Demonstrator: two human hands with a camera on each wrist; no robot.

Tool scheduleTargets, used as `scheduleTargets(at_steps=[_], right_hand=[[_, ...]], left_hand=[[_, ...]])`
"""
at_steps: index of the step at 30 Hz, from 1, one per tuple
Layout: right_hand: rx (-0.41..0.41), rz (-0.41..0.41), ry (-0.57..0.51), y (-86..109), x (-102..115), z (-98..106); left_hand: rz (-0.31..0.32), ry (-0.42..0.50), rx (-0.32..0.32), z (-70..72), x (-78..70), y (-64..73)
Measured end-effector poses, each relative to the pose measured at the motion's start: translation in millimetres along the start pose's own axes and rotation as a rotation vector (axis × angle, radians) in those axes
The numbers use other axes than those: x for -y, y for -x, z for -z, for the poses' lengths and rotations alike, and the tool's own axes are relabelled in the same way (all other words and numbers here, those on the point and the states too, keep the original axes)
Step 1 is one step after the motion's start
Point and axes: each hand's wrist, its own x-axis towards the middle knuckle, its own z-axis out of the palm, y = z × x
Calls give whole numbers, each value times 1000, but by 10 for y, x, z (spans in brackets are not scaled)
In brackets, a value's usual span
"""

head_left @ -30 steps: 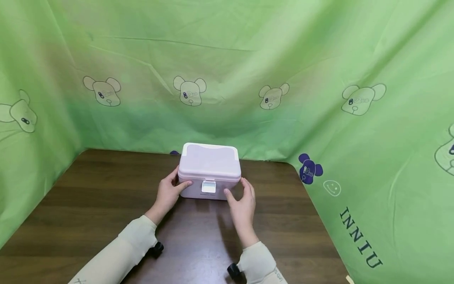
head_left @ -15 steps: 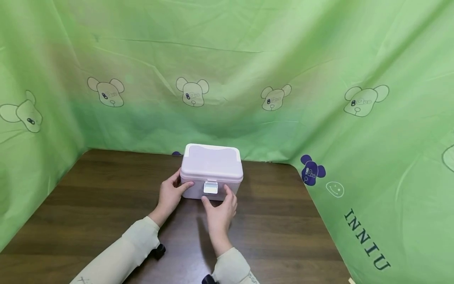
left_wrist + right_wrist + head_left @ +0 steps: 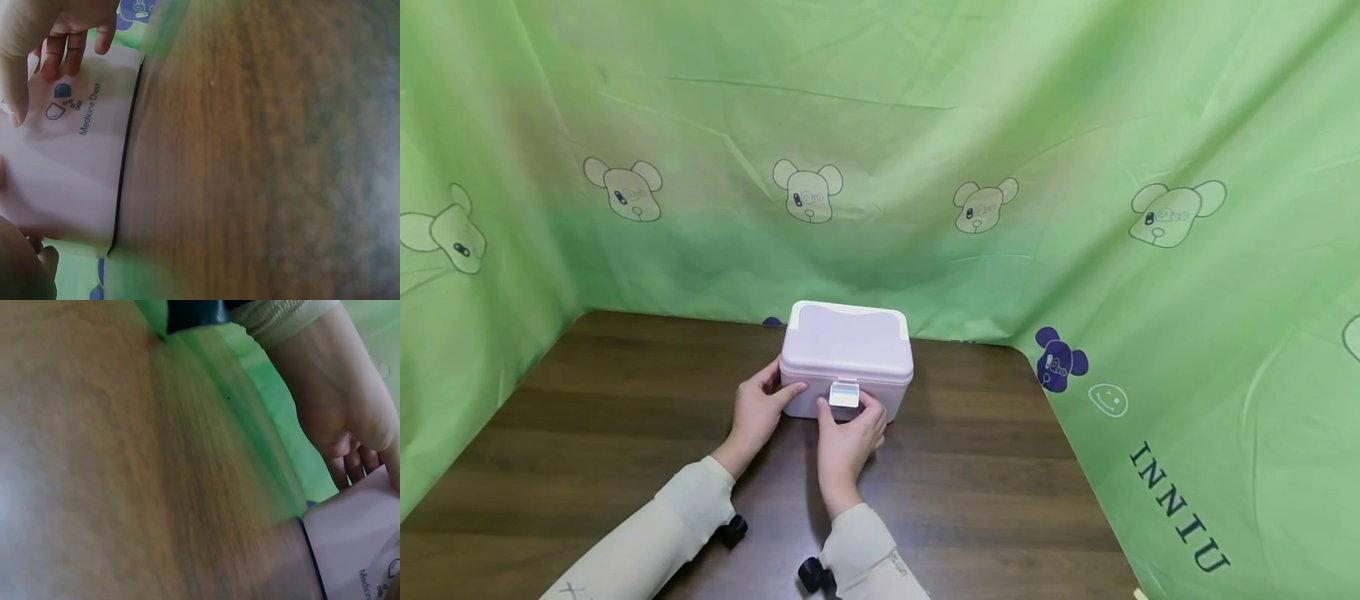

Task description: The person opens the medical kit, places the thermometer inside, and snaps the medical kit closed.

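Note:
A pale lilac medicine chest (image 3: pixel 850 340) with a white-trimmed lid stands upright on the table, its lid down. My left hand (image 3: pixel 756 417) grips its left front corner, thumb on the front and fingers round the side. At the front, a white latch (image 3: pixel 845 395) sits between the thumb and index finger of my right hand (image 3: pixel 846 450), which pinch it from its two sides. "Medicine Chest" and a capsule print show on the chest's front wall (image 3: pixel 69 169) in the left wrist view. Part of the latch is hidden there behind the right hand.
The brown wooden table (image 3: pixel 1000 467) extends around the chest. Green cloth (image 3: pixel 880 100) with bear prints hangs behind and along both sides, close to the chest's back. Black wrist cameras (image 3: pixel 731 531) are strapped at both sleeves.
My right hand has left the chest's right side and moved left across the front to the latch. My left hand has kept its grip on the corner, and the lid stays down.

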Motion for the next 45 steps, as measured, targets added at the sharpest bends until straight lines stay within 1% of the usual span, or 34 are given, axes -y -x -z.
scheduleTargets(at_steps=[6,11,16,22,28,32,36,41,45], right_hand=[[-24,39,-10,-47,-16,7],[-61,69,-39,-24,-10,33],[-112,103,-71,3,38,18],[-166,143,-57,-32,117,-4],[-159,180,-10,-135,202,17],[-140,209,15,-192,235,42],[-143,237,38,-223,247,74],[-135,240,70,-230,251,105],[-124,237,80,-224,262,123]], left_hand=[[6,-6,8,-10,-34,-7],[23,-18,11,-17,-31,11],[25,-8,0,-11,-31,42],[31,7,5,-2,-20,64],[40,10,9,-4,-21,51],[38,4,-4,-1,-47,35],[54,-9,-9,0,-65,38],[68,-6,-8,-3,-68,54],[63,-14,-9,2,-58,56]])
